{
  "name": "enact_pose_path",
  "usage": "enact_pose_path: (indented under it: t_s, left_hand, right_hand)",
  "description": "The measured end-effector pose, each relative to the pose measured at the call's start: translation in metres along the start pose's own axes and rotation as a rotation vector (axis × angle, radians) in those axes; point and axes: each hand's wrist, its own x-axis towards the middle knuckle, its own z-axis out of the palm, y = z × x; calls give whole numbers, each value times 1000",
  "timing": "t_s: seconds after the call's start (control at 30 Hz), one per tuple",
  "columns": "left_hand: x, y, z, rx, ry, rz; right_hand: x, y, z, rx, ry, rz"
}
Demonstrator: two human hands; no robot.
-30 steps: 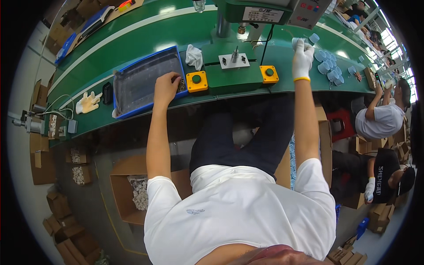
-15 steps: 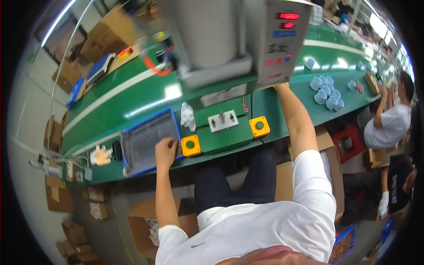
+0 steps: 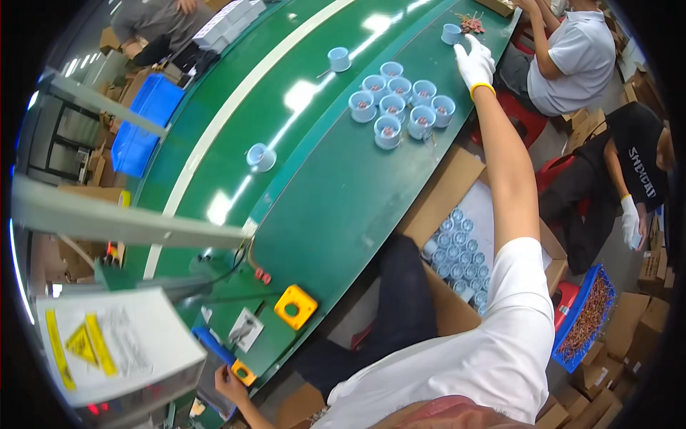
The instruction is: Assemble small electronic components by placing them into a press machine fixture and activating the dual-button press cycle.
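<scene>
My right hand, in a white glove with a yellow cuff, stretches far along the green bench. Its fingers are extended and hold nothing visible. Just beyond the fingertips stands a light blue cup, beside a small pile of reddish-brown parts. My left hand, bare, is low at the left by a yellow button box and the blue rim of a tray. Its fingers are curled; what they hold, if anything, is hidden. Several blue cups with reddish-brown parts inside stand grouped on the bench.
A white machine housing fills the lower left. Another yellow button box sits at the bench edge. A carton of clear bluish parts stands under my right arm. Co-workers sit at the right, near a blue crate of copper-coloured parts.
My view has swung to the right. My right arm, its hand hidden behind the machine before, now reaches out toward the lone cup. My left hand stays by the tray and button box.
</scene>
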Motion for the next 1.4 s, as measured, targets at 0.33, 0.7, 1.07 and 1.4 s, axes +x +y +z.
enact_pose_path:
  t_s: [0.33,0.7,1.07,1.4]
  left_hand:
    - [-6,-43,-23,-114,-95,-301]
    - [-5,-40,-26,-35,-74,-325]
    - [0,-32,-21,-17,-68,-323]
    - [0,-27,-19,-55,-71,-357]
  right_hand:
    - [57,11,77,-16,-1,-384]
    - [42,-11,46,108,-206,-302]
    - [47,-9,53,26,-52,-705]
    - [40,-14,48,323,20,-689]
